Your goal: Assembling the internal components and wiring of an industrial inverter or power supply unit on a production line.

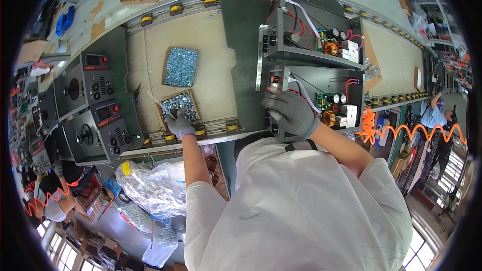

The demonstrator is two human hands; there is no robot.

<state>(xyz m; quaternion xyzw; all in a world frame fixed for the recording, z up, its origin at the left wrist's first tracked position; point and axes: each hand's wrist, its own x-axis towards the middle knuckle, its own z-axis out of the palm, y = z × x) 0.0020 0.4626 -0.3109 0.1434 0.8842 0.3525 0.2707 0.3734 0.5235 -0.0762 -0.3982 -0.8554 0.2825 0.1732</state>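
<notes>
My left hand (179, 124), in a grey glove, reaches into a small cardboard box of silvery screws (183, 101). Its fingertips are among the screws and look slightly apart. A second box, filled with bluish small screws (181, 66), lies just beyond. My right hand (295, 115), also gloved, is over the front panel of the nearer open metal equipment case (306, 90). Its fingers are curled by the panel, and what they hold, if anything, is hidden. Inside that case are a green circuit board (326, 99), a copper coil (329, 118) and wires.
Another open case (314, 52) stands behind the nearer one. Dark finished-looking units with round dials (103, 88) stand at left. Roller rails (232, 125) edge the green pallets. A coiled orange hose (369, 125) hangs at right. Plastic-wrapped goods (153, 185) lie below left. People work at both sides.
</notes>
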